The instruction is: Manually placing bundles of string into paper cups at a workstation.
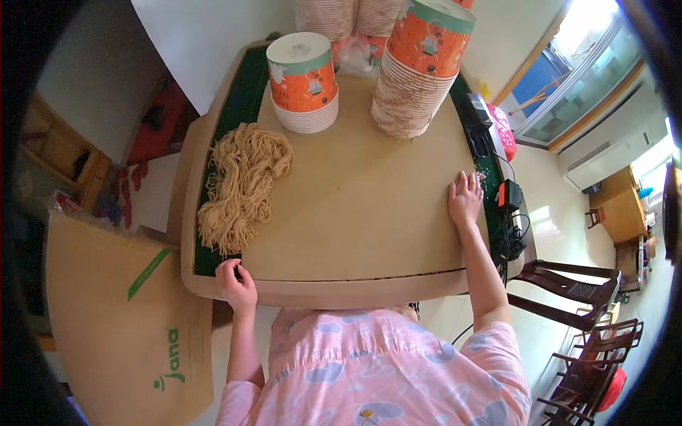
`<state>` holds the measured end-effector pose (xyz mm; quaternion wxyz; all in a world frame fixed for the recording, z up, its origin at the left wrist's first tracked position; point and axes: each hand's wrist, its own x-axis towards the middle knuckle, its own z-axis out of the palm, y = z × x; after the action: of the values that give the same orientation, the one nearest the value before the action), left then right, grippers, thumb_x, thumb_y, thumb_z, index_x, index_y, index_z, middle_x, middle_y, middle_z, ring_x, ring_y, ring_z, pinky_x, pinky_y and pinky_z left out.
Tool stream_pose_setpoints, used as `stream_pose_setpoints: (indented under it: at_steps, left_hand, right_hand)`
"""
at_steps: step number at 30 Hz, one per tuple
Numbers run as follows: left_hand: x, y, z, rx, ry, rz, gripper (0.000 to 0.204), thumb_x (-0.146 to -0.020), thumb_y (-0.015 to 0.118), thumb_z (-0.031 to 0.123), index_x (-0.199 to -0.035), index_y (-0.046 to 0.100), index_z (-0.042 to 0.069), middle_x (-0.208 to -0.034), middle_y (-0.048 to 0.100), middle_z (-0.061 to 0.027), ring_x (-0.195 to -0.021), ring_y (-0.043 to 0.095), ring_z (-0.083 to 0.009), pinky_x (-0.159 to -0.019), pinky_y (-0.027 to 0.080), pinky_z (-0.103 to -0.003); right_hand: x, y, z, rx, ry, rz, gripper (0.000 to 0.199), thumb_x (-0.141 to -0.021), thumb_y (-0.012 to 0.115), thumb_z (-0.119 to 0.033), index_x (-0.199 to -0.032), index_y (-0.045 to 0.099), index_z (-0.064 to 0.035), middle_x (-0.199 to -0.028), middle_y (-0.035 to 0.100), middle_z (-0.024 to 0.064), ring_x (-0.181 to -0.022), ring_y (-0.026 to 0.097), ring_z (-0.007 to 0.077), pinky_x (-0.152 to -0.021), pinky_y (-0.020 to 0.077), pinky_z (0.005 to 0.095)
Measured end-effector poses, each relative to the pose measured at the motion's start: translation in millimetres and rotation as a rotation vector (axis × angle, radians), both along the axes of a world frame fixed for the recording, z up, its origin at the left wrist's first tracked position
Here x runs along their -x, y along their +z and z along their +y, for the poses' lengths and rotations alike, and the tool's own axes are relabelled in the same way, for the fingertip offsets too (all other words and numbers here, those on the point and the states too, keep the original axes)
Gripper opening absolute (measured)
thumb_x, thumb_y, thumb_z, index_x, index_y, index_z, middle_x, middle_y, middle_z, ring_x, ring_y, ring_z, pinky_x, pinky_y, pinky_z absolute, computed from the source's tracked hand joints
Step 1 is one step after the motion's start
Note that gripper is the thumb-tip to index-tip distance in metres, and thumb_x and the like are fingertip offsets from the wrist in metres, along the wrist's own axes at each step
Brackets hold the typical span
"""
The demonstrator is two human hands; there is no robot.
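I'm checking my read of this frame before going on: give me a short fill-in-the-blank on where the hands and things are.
1. The left hand grips the table's near ____ corner.
2. The right hand lies ____ on the cardboard sheet.
3. The noodle pile lies toward the person's ____ side.
4. The paper cup stacks stand at the table's ____ edge.

Missing words: left; flat; left; far

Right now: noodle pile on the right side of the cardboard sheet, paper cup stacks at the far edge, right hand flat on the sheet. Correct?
Not quite. The head view shows the noodle pile on the left side of the cardboard sheet, not the right. The paper cup stacks at the far edge and the flat right hand are correct.
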<state>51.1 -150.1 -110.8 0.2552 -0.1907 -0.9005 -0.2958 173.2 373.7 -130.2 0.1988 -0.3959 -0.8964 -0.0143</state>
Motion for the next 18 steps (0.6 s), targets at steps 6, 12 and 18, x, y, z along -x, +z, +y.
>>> stream_pose_setpoints:
  at_steps: [6, 12, 18]
  left_hand:
    - [-1.5, -3.8, -2.9, -0.018, -0.011, -0.021, 0.014, -0.078, 0.053, -0.004, -0.09, 0.052, 0.001, -0.09, 0.056, -0.0131, -0.085, 0.053, -0.0313, -0.074, 0.044, -0.041]
    - [0.1, -0.2, -2.1, -0.005, -0.014, -0.022, 0.015, -0.077, 0.054, -0.003, -0.091, 0.053, 0.002, -0.091, 0.057, -0.0134, -0.087, 0.053, -0.0311, -0.075, 0.044, -0.04]
    - [-0.4, 0.3, -1.2, -0.012, 0.003, -0.049, 0.015, -0.076, 0.054, -0.003, -0.091, 0.053, 0.002, -0.09, 0.056, -0.0135, -0.088, 0.053, -0.0318, -0.075, 0.044, -0.041]
  right_hand:
    - [-1.0, -0.8, -1.2, 0.007, -0.004, -0.011, 0.05, -0.089, 0.046, -0.038, -0.13, 0.044, -0.0115, -0.139, 0.035, 0.0188, -0.131, 0.029, 0.0336, -0.107, 0.0216, 0.0492]
    - [0.9, 3.0, -0.9, 0.01, 0.001, -0.034, 0.049, -0.089, 0.046, -0.038, -0.131, 0.044, -0.0121, -0.139, 0.036, 0.0182, -0.132, 0.028, 0.033, -0.107, 0.0218, 0.049]
    - [-0.4, -2.3, 3.6, -0.009, 0.001, -0.045, 0.05, -0.088, 0.047, -0.038, -0.132, 0.044, -0.0141, -0.139, 0.036, 0.0172, -0.132, 0.028, 0.0314, -0.107, 0.0216, 0.0479]
